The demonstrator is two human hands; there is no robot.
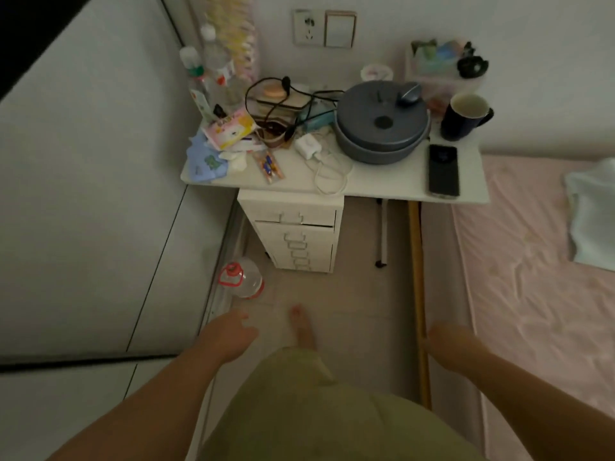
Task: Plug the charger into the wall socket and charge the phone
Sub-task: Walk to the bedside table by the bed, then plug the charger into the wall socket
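Both hands empty, fingers loose: left hand point(229, 334) lower centre, right hand point(449, 344) lower right, nothing grasped. Charger point(307, 145) lay mid-frame on table point(382, 181), cable coiled; phone point(443, 170) right of it; socket point(307, 27) above, vacant, presumably awaiting plug.

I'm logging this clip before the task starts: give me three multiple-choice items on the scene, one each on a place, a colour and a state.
1. Where does the phone lie?
A. on the bed
B. on the table's front right part
C. in a drawer

2. What colour is the charger?
A. white
B. red
C. black

3. What is in the wall socket?
A. the charger
B. a black plug
C. nothing

Answers:
1 B, it lies flat on the table below the mug.
2 A, a white block with a white cable.
3 C, its holes show bare, and both the left hand and the right hand are empty.
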